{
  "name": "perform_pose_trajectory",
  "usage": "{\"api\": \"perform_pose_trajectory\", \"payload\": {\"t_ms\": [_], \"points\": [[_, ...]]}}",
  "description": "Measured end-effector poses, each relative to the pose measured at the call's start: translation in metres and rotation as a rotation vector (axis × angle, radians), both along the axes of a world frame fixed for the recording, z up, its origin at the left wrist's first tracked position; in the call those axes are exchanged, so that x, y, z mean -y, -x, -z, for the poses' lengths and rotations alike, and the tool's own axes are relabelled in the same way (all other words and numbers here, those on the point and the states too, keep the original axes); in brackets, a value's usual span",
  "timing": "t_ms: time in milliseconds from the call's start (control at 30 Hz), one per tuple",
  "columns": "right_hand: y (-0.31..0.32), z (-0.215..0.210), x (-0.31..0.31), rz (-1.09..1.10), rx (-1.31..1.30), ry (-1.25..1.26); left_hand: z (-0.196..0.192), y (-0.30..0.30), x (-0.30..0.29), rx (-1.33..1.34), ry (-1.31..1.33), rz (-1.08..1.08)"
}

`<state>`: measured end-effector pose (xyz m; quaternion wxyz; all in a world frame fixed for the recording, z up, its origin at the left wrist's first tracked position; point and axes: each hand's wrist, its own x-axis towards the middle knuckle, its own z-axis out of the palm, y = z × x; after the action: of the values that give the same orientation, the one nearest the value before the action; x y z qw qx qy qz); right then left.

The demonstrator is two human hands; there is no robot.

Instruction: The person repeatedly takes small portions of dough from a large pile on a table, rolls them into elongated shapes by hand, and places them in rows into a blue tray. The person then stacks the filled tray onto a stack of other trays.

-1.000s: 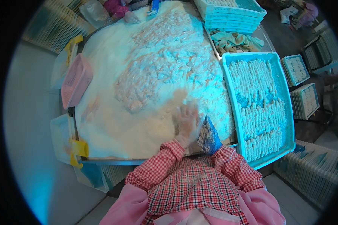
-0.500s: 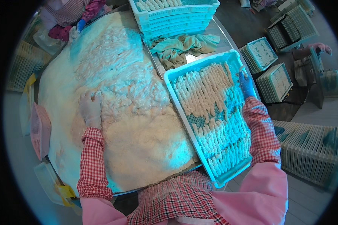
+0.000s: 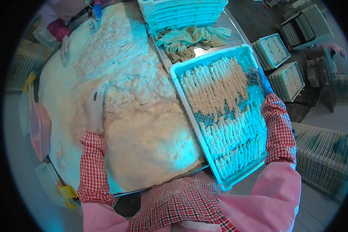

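My left hand (image 3: pixel 93 108), in a pale glove, rests on the crumb-covered table at the edge of a heap of wet, pale strips (image 3: pixel 123 65). Its fingertips blend into the pale mass, so whether it grips a strip is hidden. My right hand (image 3: pixel 262 82), in a blue glove, is over the far right side of a light blue tray (image 3: pixel 194 135). Its fingers look apart and point left toward the end of the far row of crumbed strips (image 3: pixel 214 87); I see nothing held in them. Nearer rows of crumbed strips (image 3: pixel 236 135) also lie in the tray.
Beyond the tray are a crumpled cloth (image 3: pixel 193 40) and stacked blue trays (image 3: pixel 185 17). A co-worker's hands (image 3: pixel 65 50) work at the table's far left. A pink basket (image 3: pixel 40 129) hangs at the left edge. Filled trays (image 3: pixel 273 50) and a tray stack (image 3: pixel 328 158) stand to the right.
My right hand has shifted from the tray's rim inward, its fingers now turned left toward the far row. My left hand has turned slightly in place. The co-worker's hands have moved apart.
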<state>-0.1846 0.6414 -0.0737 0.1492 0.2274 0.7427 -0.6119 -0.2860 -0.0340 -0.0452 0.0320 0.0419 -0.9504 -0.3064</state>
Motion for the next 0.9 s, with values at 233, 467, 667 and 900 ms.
{"api": "perform_pose_trajectory", "payload": {"t_ms": [233, 467, 667, 900], "points": [[-0.044, 0.01, 0.029, 0.241, -0.113, -0.324, -0.011, -0.171, 0.014, 0.097, 0.35, 0.451], [-0.094, -0.012, 0.344, -0.342, -0.509, -0.177, -0.003, -0.23, 0.023, 0.035, 0.114, 0.203], [-0.123, -0.014, 0.462, -0.776, -0.331, -0.482, 0.009, -0.266, 0.017, 0.369, -0.142, 0.059], [-0.12, -0.039, 0.445, -0.37, -0.447, -0.056, -0.003, -0.256, 0.038, 0.014, 0.025, 0.307]]}}
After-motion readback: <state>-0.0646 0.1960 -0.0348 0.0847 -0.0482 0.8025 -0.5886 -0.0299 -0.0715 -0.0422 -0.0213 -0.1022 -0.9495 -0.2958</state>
